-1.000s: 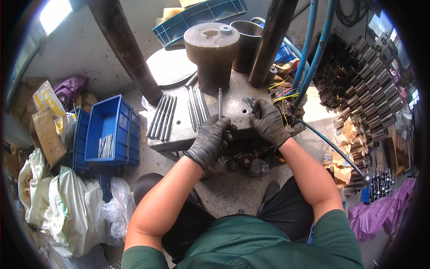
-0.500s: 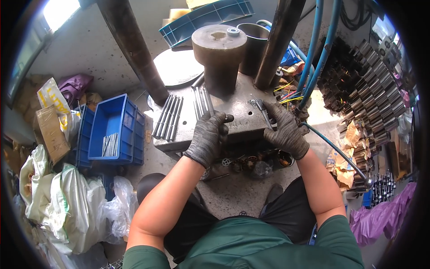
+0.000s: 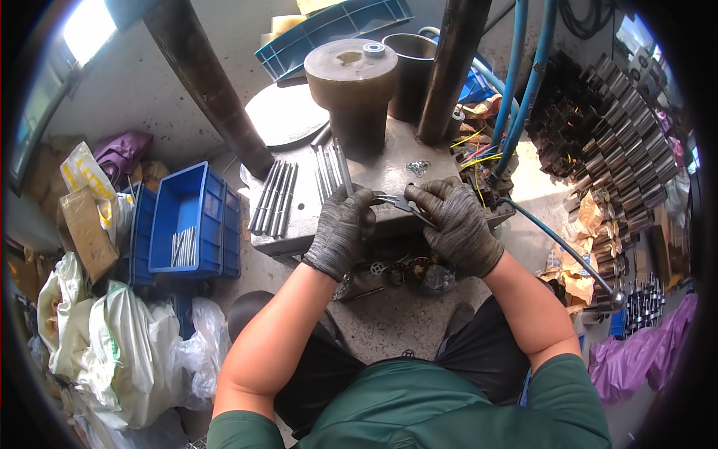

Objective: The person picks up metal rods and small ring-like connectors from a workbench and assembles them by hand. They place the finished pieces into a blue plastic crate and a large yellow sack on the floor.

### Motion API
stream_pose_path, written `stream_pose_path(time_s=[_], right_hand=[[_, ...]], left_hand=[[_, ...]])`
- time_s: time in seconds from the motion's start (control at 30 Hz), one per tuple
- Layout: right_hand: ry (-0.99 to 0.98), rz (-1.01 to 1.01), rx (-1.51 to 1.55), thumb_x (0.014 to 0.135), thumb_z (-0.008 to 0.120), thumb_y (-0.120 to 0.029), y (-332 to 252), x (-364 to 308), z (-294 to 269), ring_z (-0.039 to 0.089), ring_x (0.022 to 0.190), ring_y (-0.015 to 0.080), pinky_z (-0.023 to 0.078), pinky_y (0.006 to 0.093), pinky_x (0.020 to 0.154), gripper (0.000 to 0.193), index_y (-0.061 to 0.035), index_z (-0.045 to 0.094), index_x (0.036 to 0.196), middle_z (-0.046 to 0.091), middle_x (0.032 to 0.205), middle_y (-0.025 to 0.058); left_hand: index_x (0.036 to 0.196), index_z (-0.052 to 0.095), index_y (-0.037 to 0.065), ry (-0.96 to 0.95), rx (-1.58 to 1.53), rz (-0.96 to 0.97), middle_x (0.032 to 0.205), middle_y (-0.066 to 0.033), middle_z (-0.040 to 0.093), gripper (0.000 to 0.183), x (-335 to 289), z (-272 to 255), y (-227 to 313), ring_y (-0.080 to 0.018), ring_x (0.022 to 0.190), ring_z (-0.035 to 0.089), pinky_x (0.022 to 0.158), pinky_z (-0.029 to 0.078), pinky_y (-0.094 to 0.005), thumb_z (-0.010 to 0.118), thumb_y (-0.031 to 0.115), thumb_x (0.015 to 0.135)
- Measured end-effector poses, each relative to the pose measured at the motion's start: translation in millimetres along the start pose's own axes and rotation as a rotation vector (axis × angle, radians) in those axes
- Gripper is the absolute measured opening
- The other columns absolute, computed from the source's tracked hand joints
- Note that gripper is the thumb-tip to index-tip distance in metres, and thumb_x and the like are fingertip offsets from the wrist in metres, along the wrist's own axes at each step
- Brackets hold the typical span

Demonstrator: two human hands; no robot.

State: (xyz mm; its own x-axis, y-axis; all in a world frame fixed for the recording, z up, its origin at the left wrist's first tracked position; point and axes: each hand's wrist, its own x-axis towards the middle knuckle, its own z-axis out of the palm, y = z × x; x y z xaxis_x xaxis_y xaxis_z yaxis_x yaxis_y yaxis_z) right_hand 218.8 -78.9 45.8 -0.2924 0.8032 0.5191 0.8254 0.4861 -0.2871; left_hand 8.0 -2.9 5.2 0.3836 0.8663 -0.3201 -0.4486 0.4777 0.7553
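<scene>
My gloved right hand point(image 3: 465, 230) is closed on a pair of slim pliers point(image 3: 404, 203), whose jaws point left toward my other hand. My gloved left hand point(image 3: 336, 230) is closed around a thin steel rod point(image 3: 344, 170) that slants up past its fingers. The pliers' tips meet the left fingertips, and whatever small part lies between them is too small to make out. Beyond the pliers, a little heap of small metal rings point(image 3: 418, 168) rests on the metal machine table point(image 3: 389, 166). A row of grooved steel rods point(image 3: 274, 199) lies left of my left hand, with more rods point(image 3: 324, 173) just behind it.
A thick metal column point(image 3: 351, 75) carrying a bearing point(image 3: 373, 49) stands mid-table between two dark posts. Blue bins point(image 3: 213, 217), one with rods inside, sit at left beside white sacks point(image 3: 123, 352). Blue hoses point(image 3: 535, 90) and stacked metal cylinders point(image 3: 628, 142) occupy the right.
My right hand has moved left and away from the rings, bringing the pliers from upright to nearly level against the left fingers. The view has shifted slightly.
</scene>
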Motion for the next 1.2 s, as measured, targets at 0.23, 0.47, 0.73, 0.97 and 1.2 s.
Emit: stream_pose_path(time_s=[0.23,0.47,0.73,0.97,1.2], right_hand=[[-0.019,-0.006,-0.036,0.070,0.070,-0.006,3.8,0.3,1.9,0.061,0.096,0.0372,0.053,0.0469,0.085,0.054,-0.0070,0.070,0.124,0.069,0.109,0.0139],[-0.046,0.287,0.236,0.081,0.063,-0.003,15.9,-4.1,-9.9,0.069,0.101,0.0380,0.056,0.0454,0.089,0.047,-0.0030,0.067,0.129,0.071,0.112,0.0196],[-0.058,0.497,0.409,0.090,0.072,-0.012,28.3,-5.2,-25.2,0.074,0.104,0.0282,0.057,0.0366,0.092,0.043,-0.0001,0.067,0.130,0.075,0.113,0.0214],[-0.266,0.508,0.559,0.089,0.071,-0.005,38.9,-11.3,-37.2,0.069,0.103,0.0152,0.056,0.0316,0.092,0.043,0.0028,0.066,0.131,0.075,0.113,0.0126],[-0.423,0.459,0.523,0.084,0.077,-0.014,43.1,-10.5,-41.1,0.072,0.108,0.0211,0.055,0.0352,0.096,0.049,-0.0027,0.068,0.132,0.075,0.119,0.0161]], left_hand=[[0.100,0.056,0.010,-0.054,0.084,0.020,0.080,-0.0018,0.062,0.011,2.5,-6.7,-2.4,-0.0088,0.054,0.053,0.044,0.041,-0.0226,0.067,0.013,0.098],[0.134,0.059,-0.001,-0.178,0.288,0.200,0.097,-0.0110,0.073,0.036,-8.4,1.6,4.3,-0.0059,0.056,0.056,0.049,0.045,-0.0191,0.060,0.020,0.104],[0.138,0.063,0.004,-0.199,0.593,0.335,0.099,-0.0054,0.071,0.034,-9.8,-8.3,-1.8,-0.0053,0.075,0.060,0.067,0.050,-0.0195,0.057,0.011,0.105],[0.126,0.069,0.001,-0.166,0.788,0.431,0.106,-0.0048,0.071,0.030,-12.4,-9.3,4.3,-0.0113,0.095,0.062,0.089,0.053,-0.0283,0.065,0.000,0.097],[0.128,0.069,0.002,-0.344,0.637,0.346,0.100,-0.0024,0.070,0.028,-19.0,-8.2,7.3,-0.0091,0.092,0.062,0.085,0.053,-0.0265,0.061,0.008,0.101]])
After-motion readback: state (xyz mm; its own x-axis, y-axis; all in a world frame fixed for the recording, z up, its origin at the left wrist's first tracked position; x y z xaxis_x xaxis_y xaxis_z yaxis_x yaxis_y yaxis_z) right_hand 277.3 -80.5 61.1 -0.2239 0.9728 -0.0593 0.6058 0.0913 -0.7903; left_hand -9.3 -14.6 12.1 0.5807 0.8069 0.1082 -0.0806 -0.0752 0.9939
